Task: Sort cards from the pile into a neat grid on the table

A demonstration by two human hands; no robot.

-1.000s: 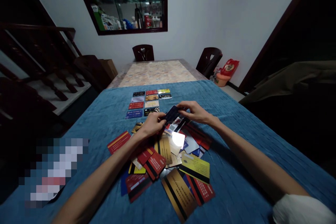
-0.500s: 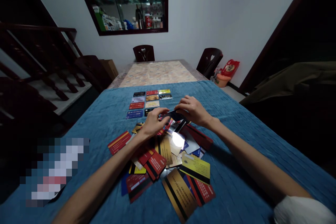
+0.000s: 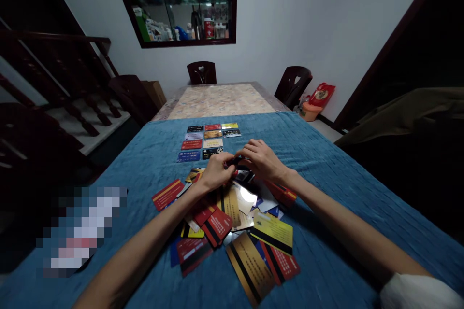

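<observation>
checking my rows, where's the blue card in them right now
In the head view, the blue card lies at the near-left corner of the laid-out cards, left of a black card, nearer than a red card.

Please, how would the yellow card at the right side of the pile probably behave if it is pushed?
The yellow card looks thin, so probably light; its flat, straight-edged shape suggests stiffness. It appears smooth, so it may slide easily over the red card beneath.

Small print showed on the gold card [image 3: 251, 269] and the red card [image 3: 283, 261] beside it; I could read none.
</observation>
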